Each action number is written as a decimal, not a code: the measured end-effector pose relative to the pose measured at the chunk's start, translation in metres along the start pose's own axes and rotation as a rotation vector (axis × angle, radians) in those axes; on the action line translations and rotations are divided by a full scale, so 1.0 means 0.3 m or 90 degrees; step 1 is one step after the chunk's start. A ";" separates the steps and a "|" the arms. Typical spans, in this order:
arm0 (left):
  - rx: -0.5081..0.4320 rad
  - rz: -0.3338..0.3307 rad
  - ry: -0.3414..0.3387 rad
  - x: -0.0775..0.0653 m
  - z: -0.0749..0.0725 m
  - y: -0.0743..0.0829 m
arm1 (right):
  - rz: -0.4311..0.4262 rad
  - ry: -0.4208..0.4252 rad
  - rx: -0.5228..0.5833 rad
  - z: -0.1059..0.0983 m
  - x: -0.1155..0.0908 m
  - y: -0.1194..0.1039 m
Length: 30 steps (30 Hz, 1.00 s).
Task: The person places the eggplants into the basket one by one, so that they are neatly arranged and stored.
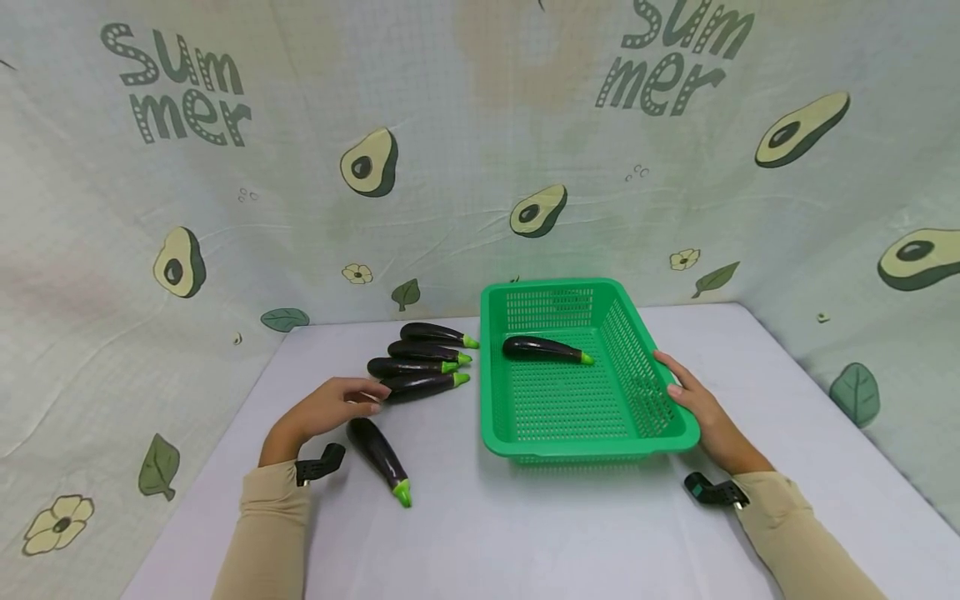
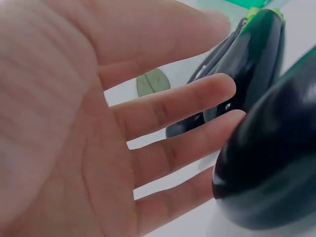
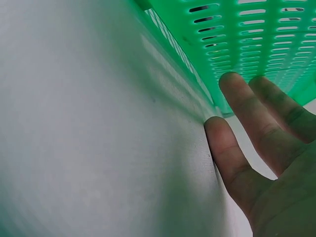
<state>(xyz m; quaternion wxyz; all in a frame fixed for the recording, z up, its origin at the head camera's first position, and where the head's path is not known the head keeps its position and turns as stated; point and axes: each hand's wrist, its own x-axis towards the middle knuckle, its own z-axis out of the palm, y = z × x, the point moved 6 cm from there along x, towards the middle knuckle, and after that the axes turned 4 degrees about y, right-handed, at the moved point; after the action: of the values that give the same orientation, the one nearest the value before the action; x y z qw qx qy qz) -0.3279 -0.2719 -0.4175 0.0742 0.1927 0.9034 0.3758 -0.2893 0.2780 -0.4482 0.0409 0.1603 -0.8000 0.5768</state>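
My left hand (image 1: 330, 408) is held over the table's left side, fingers extended and spread in the left wrist view, holding nothing. Its fingertips come right to the blunt end of the nearest eggplant in the row (image 1: 423, 385). Below the hand lies a separate eggplant (image 1: 378, 454), its green stem toward the front. In the left wrist view a large eggplant (image 2: 271, 158) overlaps the fingertips. My right hand (image 1: 705, 412) grips the right rim of a green plastic basket (image 1: 588, 450), thumb on top; several fingers (image 3: 247, 108) show below, against the slotted wall.
One eggplant (image 1: 543, 350) lies inside the basket, toward the back. Several more, including a far one (image 1: 435, 333), lie side by side left of the basket with stems pointing right. Behind the white table (image 1: 555, 533) hangs a printed cloth (image 1: 450, 108).
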 end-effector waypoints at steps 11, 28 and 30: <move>-0.019 -0.024 -0.051 -0.016 0.009 -0.037 | -0.005 0.000 0.003 0.001 -0.003 -0.008; -0.035 -0.013 -0.102 -0.046 0.006 -0.050 | -0.005 0.013 -0.020 0.000 -0.002 -0.010; -0.030 -0.007 -0.109 -0.048 0.008 -0.050 | -0.006 0.011 -0.019 0.001 -0.003 -0.010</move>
<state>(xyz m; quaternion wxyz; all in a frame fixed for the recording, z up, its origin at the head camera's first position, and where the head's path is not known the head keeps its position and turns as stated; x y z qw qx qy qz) -0.3185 -0.2856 -0.4299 0.1574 0.2172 0.8858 0.3786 -0.2875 0.2770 -0.4460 0.0531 0.1582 -0.8072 0.5662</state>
